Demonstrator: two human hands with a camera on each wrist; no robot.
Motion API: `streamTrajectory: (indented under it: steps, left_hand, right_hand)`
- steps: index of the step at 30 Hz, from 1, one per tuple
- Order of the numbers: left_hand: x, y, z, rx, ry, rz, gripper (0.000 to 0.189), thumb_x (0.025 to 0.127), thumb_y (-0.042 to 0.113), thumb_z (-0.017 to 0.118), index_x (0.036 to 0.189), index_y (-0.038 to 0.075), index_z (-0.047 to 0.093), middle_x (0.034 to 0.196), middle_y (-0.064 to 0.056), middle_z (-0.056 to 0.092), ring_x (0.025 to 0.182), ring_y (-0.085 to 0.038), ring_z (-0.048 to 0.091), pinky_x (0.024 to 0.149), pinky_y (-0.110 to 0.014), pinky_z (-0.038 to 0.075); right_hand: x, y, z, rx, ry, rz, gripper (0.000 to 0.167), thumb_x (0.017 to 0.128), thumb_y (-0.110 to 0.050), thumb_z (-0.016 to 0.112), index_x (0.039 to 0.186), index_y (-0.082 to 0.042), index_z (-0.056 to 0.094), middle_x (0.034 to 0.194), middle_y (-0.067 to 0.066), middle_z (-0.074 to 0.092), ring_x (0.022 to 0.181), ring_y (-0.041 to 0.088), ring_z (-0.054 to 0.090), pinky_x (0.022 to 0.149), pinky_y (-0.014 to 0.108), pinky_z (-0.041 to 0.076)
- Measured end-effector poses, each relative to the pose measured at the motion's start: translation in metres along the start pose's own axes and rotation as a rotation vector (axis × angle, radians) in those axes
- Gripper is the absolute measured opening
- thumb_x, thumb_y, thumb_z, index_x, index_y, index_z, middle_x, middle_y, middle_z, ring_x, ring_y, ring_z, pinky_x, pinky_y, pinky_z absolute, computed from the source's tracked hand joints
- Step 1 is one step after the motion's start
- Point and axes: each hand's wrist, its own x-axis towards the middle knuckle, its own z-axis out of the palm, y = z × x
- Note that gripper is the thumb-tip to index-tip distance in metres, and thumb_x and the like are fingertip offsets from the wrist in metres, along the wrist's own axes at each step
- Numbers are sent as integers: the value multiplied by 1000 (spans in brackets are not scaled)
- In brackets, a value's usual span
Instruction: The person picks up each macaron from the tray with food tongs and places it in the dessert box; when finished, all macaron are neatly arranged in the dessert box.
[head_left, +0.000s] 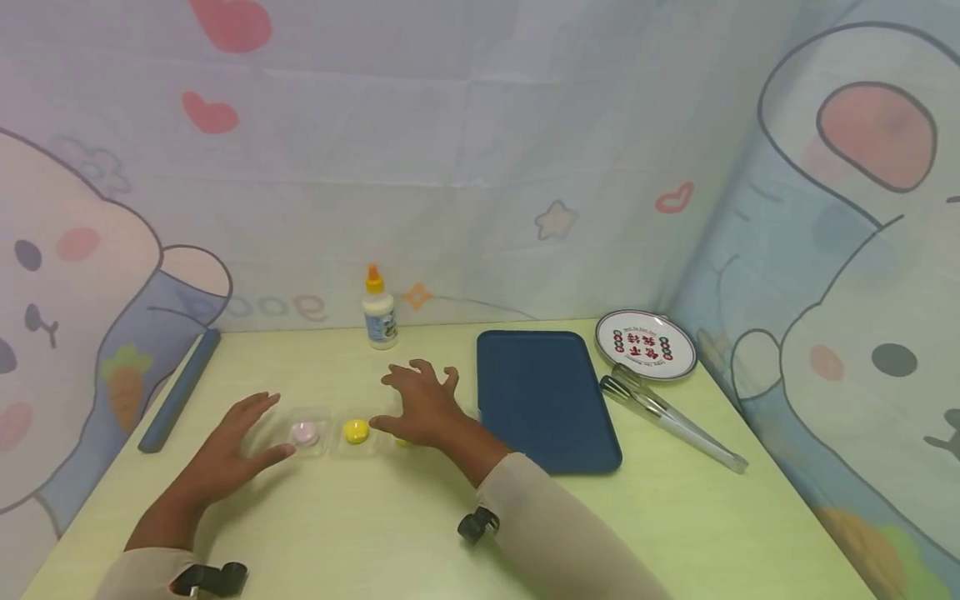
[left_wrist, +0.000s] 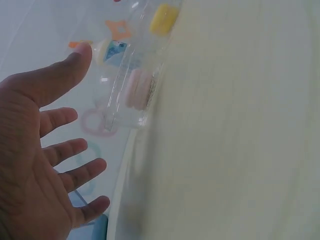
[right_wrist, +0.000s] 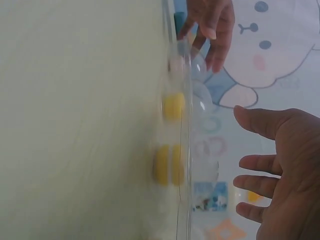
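Note:
A clear plastic package (head_left: 322, 414) lies on the pale table between my two hands. Inside it show a pink macaron (head_left: 305, 432) at the left, a yellow macaron (head_left: 356, 431) beside it and another yellow macaron (right_wrist: 169, 165) further right, mostly covered by my right hand in the head view. My left hand (head_left: 225, 458) is just off the package's left end, fingers spread and holding nothing. Over the package's right part hovers my right hand (head_left: 423, 408), its fingers apart and empty. The right wrist view shows the package's domed lid (right_wrist: 202, 102).
A dark blue tray (head_left: 547, 400) lies right of the package. Beyond it are an oval plate (head_left: 647, 344) with red lettering and metal tongs (head_left: 675, 421). A white bottle (head_left: 380, 321) with an orange tip stands at the back. A grey-blue bar (head_left: 180, 392) lies along the left edge.

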Motion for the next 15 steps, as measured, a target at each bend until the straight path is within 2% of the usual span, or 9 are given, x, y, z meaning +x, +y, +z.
streamTrajectory:
  steps: [5, 10, 15]
  left_hand:
    - [1, 11, 5, 54, 28, -6, 92, 94, 32, 87, 166, 2, 39, 171, -34, 27, 151, -68, 32, 106, -89, 33]
    - [-2, 21, 8, 150, 22, -71, 93, 97, 44, 81, 168, 5, 36, 174, -33, 24, 150, -68, 32, 98, -94, 32]
    - [-7, 33, 5, 258, 2, -144, 97, 101, 57, 72, 171, 5, 30, 175, -35, 18, 147, -72, 31, 96, -95, 35]
  right_hand:
    - [-10, 20, -10, -1, 5, 15, 68, 97, -59, 76, 155, -26, 62, 173, -5, 47, 167, 27, 29, 126, 78, 19]
    - [-23, 41, -17, -67, 19, 44, 72, 98, -63, 72, 159, -26, 58, 177, -1, 40, 169, 33, 23, 125, 81, 16]
    - [-39, 66, -21, -82, 35, 75, 77, 99, -66, 69, 162, -24, 54, 179, 4, 35, 170, 39, 17, 126, 83, 12]
